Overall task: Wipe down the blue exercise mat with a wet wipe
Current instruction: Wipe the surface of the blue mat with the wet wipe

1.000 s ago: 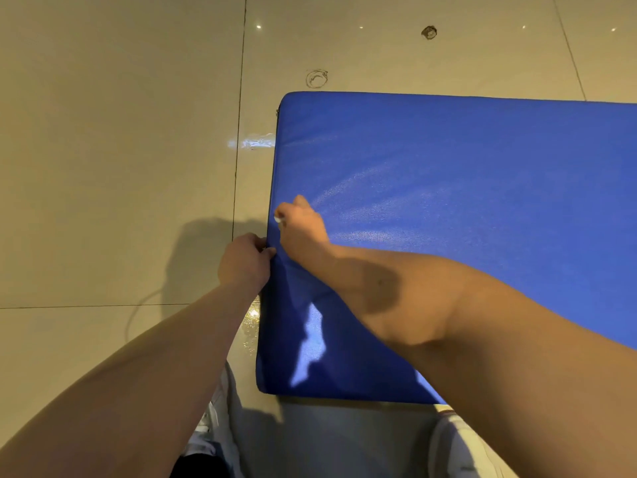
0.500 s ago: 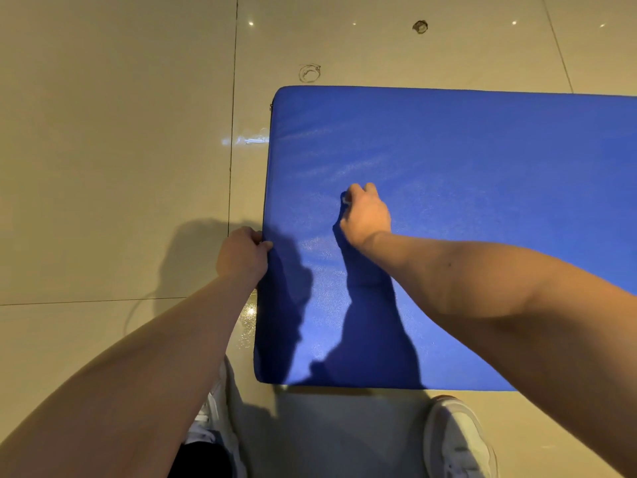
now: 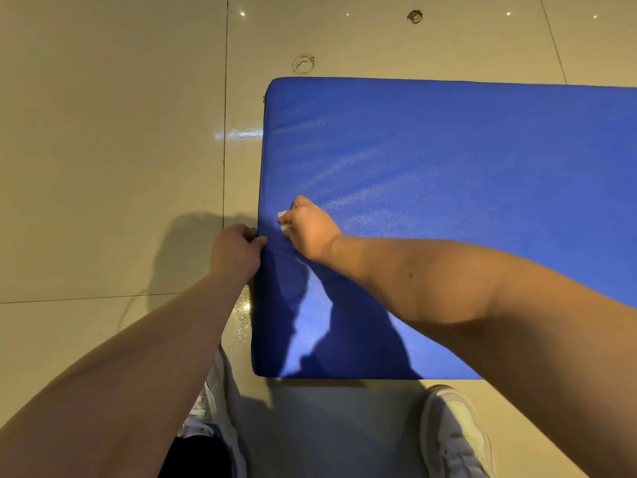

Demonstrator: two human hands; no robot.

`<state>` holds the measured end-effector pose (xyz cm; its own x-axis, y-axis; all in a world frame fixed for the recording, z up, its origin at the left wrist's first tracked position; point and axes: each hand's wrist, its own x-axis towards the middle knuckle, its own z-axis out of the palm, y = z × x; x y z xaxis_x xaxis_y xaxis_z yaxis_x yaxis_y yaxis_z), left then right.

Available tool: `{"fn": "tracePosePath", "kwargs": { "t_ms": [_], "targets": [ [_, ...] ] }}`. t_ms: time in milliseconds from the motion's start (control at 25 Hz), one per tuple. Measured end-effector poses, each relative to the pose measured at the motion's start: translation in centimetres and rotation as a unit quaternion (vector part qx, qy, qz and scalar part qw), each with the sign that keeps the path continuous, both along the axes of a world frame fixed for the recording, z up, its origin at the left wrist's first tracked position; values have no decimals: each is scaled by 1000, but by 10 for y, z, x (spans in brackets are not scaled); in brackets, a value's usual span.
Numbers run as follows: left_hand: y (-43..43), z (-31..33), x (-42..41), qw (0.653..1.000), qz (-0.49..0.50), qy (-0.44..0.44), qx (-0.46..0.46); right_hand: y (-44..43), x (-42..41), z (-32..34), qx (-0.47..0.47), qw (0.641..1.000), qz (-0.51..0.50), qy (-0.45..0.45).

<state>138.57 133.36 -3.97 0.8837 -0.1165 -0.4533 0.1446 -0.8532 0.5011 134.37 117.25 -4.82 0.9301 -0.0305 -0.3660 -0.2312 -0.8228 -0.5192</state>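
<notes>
blue mat [image 3: 448,167] runs off frame right | left hand [image 3: 238,251] fingers curled on mat's left edge | right hand [image 3: 310,229] fingers pinch white wipe [image 3: 282,219], mostly hidden, just inside that edge

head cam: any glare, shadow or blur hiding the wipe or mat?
Head view: warm light, sharp, no evident motion blur. Arm shadows darken the blue mat at its near left; sheen streaks cross its top. A glare streak sits on the floor by its left edge. The wet wipe shows only as a small white bit held by the right hand. Wide-angle stretch enlarges the right forearm.
</notes>
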Motion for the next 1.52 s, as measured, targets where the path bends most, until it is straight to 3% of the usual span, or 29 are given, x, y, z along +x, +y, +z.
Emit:
{"fn": "tracePosePath", "kwargs": {
  "t_ms": [240, 400, 680, 880, 1120, 1280, 1360, 1520],
  "targets": [
    [3, 2, -7, 1000, 4, 8, 2, -71, -43, 8, -96, 989, -107, -37],
    [7, 0, -12, 1000, 5, 10, 0, -60, -46, 9, -84, 978, -184, -41],
    [17, -3, -16, 1000, -7, 11, -5, 54, -3, 14, -2, 999, -40, -32],
    [20, -1, -23, 1000, 16, 22, -12, 41, -10, 17, -28, 1000, 1, -12],
    [23, 4, -37, 1000, 11, 21, -1, -42, -58, 14, -115, 985, -127, -21],
    [30, 2, -48, 1000, 17, 18, -2, -31, -63, 8, -90, 969, -230, -18],
    [32, 2, -51, 999, 23, 21, -7, 3, -53, 7, -62, 976, -210, -15],
    [34, 1, -54, 1000, 19, 20, -2, 68, -38, 13, 4, 997, -71, -12]
  ]
}}
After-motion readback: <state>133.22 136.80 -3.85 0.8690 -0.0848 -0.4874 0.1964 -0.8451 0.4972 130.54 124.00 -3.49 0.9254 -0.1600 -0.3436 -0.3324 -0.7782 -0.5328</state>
